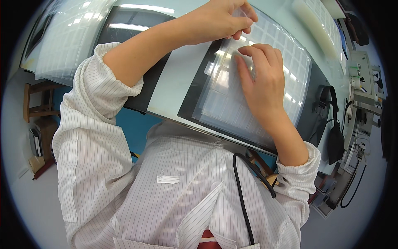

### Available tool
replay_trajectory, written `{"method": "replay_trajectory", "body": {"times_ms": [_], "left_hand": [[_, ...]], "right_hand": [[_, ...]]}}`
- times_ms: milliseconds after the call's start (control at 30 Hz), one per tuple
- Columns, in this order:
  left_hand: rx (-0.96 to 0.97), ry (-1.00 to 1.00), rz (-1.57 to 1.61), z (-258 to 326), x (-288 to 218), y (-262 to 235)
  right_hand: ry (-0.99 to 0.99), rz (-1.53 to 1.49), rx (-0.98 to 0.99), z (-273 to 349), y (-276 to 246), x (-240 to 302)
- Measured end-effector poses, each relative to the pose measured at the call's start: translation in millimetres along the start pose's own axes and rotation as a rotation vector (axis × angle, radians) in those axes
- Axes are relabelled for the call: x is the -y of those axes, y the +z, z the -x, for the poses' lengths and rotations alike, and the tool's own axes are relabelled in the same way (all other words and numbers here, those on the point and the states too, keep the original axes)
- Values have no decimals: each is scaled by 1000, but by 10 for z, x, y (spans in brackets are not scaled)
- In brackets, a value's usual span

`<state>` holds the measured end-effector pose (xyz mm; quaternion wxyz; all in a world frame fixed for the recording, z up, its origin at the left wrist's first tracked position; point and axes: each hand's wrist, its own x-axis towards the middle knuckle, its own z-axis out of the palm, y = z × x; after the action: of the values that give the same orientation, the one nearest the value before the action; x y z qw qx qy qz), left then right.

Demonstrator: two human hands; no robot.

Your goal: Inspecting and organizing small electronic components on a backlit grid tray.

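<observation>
White, thin-striped cloth of the person's coat (157, 216) lies nearest, crossed by a black, looping cable (242, 203). Ahead of it, a dark, flat mat (192, 95) on the pale, glossy tabletop (170, 83) bears a clear plastic, gridded sheet-like tray stack (224, 101). Its long axis appears to run away from the body, its far end leaning rightward. Over its middle, the right hand (265, 79) curves with thumb and index tips slightly apart, gripping nothing visible; whether it touches the plastic, I cannot tell. Farther out, the left hand (222, 20) reaches across above the stack's far left part, fingertips drawn together; I cannot tell whether they grasp anything. Beyond, toward the right, stands another translucent gridded stack (319, 25).
</observation>
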<state>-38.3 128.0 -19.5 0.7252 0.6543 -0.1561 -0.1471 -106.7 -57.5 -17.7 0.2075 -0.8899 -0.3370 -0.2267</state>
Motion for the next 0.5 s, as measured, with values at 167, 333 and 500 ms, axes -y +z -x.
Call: {"method": "replay_trajectory", "body": {"times_ms": [167, 333, 500], "left_hand": [[28, -62, 30, -5, 67, -17], [34, -83, -46, -40, 78, 3], [43, -35, -110, -55, 134, -10]], "right_hand": [[-11, -30, 37, 10, -12, 13], [22, -51, -38, -12, 5, 17], [-63, 32, 9, -23, 3, 32]]}}
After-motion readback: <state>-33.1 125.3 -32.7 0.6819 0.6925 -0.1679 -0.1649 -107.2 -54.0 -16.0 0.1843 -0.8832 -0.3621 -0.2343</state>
